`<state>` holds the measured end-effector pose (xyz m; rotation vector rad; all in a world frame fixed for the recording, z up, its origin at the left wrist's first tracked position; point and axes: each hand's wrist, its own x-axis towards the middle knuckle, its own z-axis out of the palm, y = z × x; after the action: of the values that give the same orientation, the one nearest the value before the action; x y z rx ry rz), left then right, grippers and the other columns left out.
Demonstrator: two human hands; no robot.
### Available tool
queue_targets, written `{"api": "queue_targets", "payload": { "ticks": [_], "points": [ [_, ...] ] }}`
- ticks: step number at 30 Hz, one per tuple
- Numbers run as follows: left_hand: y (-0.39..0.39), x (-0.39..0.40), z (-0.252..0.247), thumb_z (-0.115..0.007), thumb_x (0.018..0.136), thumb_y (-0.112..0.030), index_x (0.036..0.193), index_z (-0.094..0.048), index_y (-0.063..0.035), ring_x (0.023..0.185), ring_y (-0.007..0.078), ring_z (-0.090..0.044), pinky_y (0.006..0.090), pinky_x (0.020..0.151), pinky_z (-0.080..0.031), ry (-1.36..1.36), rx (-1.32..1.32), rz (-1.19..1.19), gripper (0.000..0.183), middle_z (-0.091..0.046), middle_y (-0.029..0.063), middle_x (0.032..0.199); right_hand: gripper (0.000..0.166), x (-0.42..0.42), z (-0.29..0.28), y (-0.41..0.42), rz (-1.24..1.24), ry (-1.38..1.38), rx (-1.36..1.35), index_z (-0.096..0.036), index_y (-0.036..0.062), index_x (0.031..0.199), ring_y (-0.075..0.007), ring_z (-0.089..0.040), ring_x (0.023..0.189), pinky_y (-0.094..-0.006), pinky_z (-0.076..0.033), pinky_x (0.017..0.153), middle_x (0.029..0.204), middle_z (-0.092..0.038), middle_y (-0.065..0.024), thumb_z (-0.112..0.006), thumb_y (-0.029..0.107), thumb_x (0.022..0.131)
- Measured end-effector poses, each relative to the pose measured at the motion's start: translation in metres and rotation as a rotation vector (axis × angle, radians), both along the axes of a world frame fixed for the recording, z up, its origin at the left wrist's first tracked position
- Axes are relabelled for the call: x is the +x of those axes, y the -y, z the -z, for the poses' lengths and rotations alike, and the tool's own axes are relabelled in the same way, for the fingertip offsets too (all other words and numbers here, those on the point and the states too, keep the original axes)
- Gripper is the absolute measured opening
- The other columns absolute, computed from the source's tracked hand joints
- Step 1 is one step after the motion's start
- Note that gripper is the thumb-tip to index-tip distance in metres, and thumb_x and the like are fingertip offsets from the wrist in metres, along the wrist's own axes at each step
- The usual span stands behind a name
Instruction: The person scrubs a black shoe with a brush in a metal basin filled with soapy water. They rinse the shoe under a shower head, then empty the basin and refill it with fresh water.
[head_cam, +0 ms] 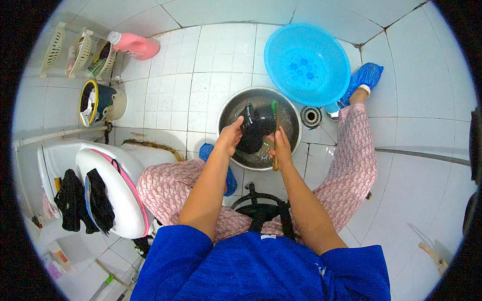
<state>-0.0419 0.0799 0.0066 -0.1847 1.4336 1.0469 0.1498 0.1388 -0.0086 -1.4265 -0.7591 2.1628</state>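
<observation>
A round metal basin point(225, 109) with water in it stands on the tiled floor between my feet. A black shoe point(254, 128), as far as I can tell, is in the basin, with pale lettering near its upper end. My left hand point(230, 135) grips the left side of this black item. My right hand point(281, 147) is closed around the handle of a scrubbing brush point(277, 128) with green bristles. The brush lies along the black item's right side, bristles facing it, its handle end over the basin's near rim.
A blue plastic basin point(307, 64) sits behind right, beside a floor drain point(311, 117). At left are a toilet point(113, 195) with black items on its lid, a waste bin point(113, 103), a pink detergent bottle point(137, 46) and wall racks point(81, 52).
</observation>
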Motion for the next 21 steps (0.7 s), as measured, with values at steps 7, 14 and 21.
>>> {"api": "queue_targets", "payload": {
  "ticks": [7, 14, 21],
  "points": [
    [0.008, 0.014, 0.015, -0.064, 0.077, -0.050, 0.083, -0.060, -0.0120, 0.062, 0.0125, -0.049, 0.0313, 0.064, -0.041, 0.057, -0.115, -0.073, 0.039, -0.055, -0.0012, 0.072, 0.057, 0.013, -0.002, 0.007, -0.074, 0.031, 0.037, -0.033, 0.0152, 0.137, -0.0064, -0.038, 0.040, -0.0215, -0.036, 0.037, 0.103, -0.055, -0.0174, -0.051, 0.040, 0.089],
    [0.008, 0.031, -0.012, -0.063, 0.079, -0.009, 0.090, -0.059, -0.0033, 0.068, 0.0180, -0.061, 0.0327, 0.060, -0.050, -0.059, 0.144, -0.177, 0.013, -0.063, 0.0052, 0.083, 0.049, 0.026, 0.008, 0.002, -0.210, 0.159, 0.111, -0.038, 0.0207, 0.135, -0.0102, -0.045, 0.048, -0.0245, -0.039, 0.041, 0.097, -0.057, -0.0098, -0.051, 0.034, 0.090],
    [0.012, 0.026, -0.015, -0.061, 0.081, -0.008, 0.104, -0.054, -0.0036, 0.084, 0.0170, -0.059, 0.0328, 0.074, -0.048, -0.069, 0.181, -0.137, 0.024, -0.061, 0.0058, 0.095, 0.046, 0.026, 0.052, -0.018, -0.804, 0.976, 0.548, -0.042, 0.0254, 0.132, -0.0339, -0.061, 0.083, -0.0438, -0.047, 0.071, 0.093, -0.063, -0.0171, -0.051, 0.023, 0.088]
  ]
}}
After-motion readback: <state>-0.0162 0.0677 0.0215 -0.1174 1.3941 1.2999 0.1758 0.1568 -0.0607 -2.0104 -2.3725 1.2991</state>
